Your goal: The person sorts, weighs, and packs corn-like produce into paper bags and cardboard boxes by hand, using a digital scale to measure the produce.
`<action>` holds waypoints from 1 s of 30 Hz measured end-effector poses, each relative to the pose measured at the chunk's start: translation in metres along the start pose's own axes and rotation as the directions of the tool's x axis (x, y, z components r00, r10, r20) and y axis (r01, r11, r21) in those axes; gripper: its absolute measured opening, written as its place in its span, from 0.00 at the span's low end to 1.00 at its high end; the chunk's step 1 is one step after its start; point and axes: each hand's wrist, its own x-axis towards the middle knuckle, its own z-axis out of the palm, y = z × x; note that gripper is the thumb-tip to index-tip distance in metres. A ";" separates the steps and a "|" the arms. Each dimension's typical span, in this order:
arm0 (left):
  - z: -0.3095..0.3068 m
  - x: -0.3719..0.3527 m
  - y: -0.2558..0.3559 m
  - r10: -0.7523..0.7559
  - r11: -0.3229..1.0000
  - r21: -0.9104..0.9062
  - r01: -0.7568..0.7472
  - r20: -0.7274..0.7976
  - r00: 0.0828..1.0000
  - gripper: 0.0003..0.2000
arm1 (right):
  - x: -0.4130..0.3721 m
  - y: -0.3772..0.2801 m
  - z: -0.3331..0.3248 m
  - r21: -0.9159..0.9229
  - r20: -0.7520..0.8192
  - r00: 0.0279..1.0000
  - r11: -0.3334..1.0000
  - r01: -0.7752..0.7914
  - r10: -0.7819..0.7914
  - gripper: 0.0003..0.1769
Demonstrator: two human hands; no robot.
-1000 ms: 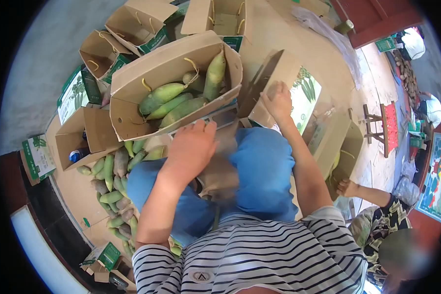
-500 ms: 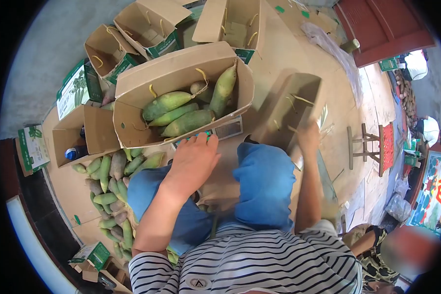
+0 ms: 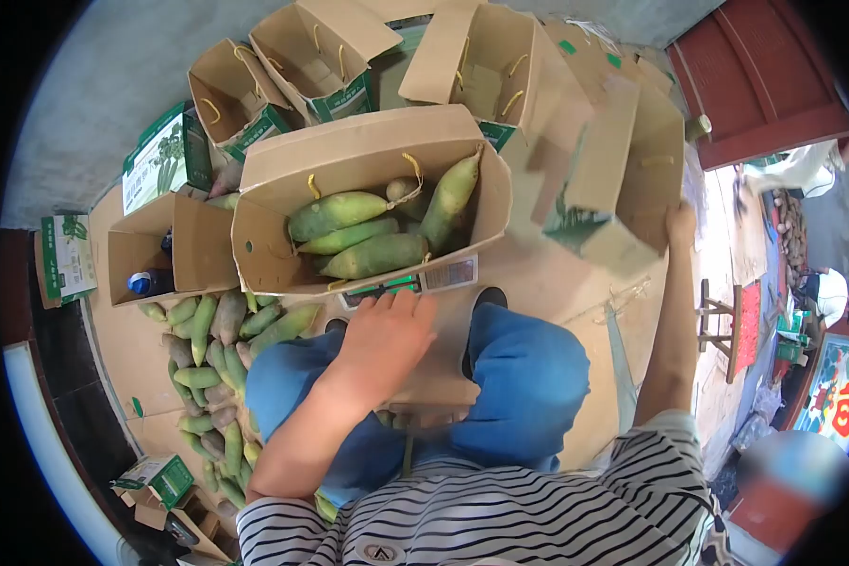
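My left hand (image 3: 391, 330) rests at the lit display of a scale (image 3: 387, 289), its fingertips on the near edge. On the scale stands a large open cardboard box (image 3: 368, 129) holding several green radishes (image 3: 379, 256). At the right, my right hand (image 3: 679, 226) is closed on the near edge of a second cardboard box (image 3: 653, 160), which is tilted and smeared by motion. Inside that box a yellow cord handle shows; I cannot make out any other contents.
Open boxes (image 3: 316, 57) stand along the far side. Radishes (image 3: 219, 377) lie in a pile at the left, beside a box with a blue-capped bottle (image 3: 149, 281). A red stool (image 3: 747, 325) stands at the right. Other people (image 3: 825, 294) are at the far right.
My right hand and the second box have moved outward to the right and away from my knees, and the box has turned. My left hand stays by the scale. The view has shifted slightly.
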 end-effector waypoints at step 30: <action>0.002 0.001 -0.012 -0.038 0.999 -0.026 0.038 -0.018 0.999 0.21 | 0.017 -0.190 0.137 0.731 0.500 0.865 0.517 -0.445 0.038 0.37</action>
